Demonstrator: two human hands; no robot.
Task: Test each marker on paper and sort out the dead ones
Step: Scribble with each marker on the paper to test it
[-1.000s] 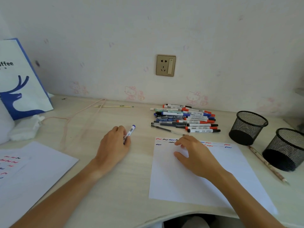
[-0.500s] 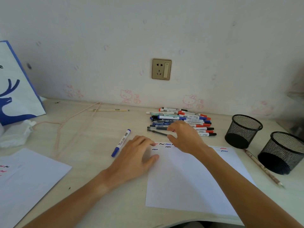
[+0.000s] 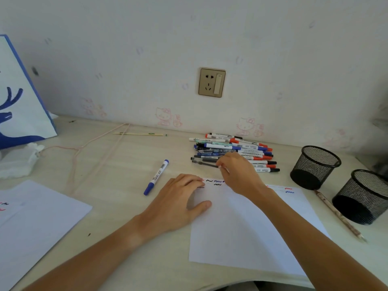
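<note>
A pile of markers and pens (image 3: pixel 241 147) with red, blue and black caps lies on the desk by the wall. My right hand (image 3: pixel 239 175) reaches over its front edge. The thumb and fingertips pinch the rear of a dark grey pen (image 3: pixel 202 163), which lies flat on the desk. My left hand (image 3: pixel 178 204) rests flat on the top left corner of the white test paper (image 3: pixel 241 238), which has red, black and blue squiggles along its top. A single blue-capped marker (image 3: pixel 157 177) lies alone on the desk, left of the paper.
Two black mesh cups (image 3: pixel 315 166) (image 3: pixel 365 196) stand at the right, with a pencil (image 3: pixel 338 215) lying between them and the paper. A second sheet (image 3: pixel 37 223) with squiggles lies at the left. A blue-and-white bag (image 3: pixel 21 97), a tissue (image 3: pixel 19 162), a pink cord (image 3: pixel 98 152) and a chopstick (image 3: pixel 138 134) lie at the back left.
My left hand let go of the blue marker on the desk and moved onto the paper's corner. My right hand left the paper and reached to the front of the pile.
</note>
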